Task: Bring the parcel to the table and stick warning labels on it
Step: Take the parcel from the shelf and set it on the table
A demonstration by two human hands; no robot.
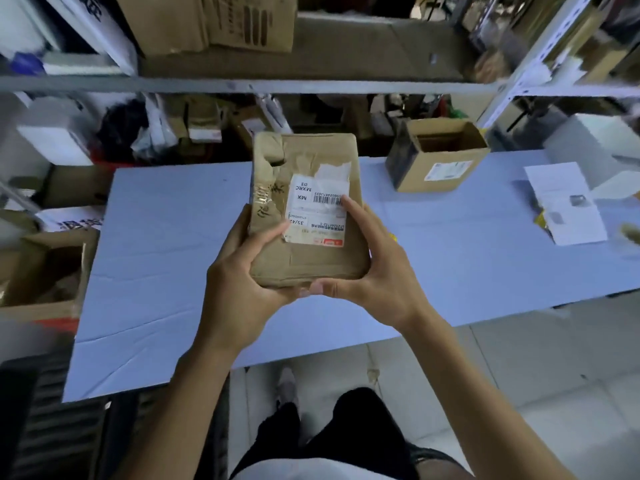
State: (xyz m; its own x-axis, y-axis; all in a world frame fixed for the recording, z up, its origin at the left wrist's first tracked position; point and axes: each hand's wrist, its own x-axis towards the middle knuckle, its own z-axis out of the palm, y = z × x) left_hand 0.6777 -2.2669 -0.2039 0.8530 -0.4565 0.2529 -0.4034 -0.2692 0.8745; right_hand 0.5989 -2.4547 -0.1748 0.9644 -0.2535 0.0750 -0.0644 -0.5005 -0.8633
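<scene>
Parcel [306, 209] is held above the table [166, 258] w/ left hand [242, 271] & right hand [374, 268] both wrapped round its near corners, prob light, soft crumpled cardboard, so grip edges.

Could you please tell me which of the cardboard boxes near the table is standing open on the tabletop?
The open box at the table's far right; the parcel is sealed and held.

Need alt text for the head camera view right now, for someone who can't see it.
Both hands, left and right, hold a worn brown parcel with a white shipping label above a pale blue table. An open cardboard box and a paper sheet sit on the table's right side.
</scene>
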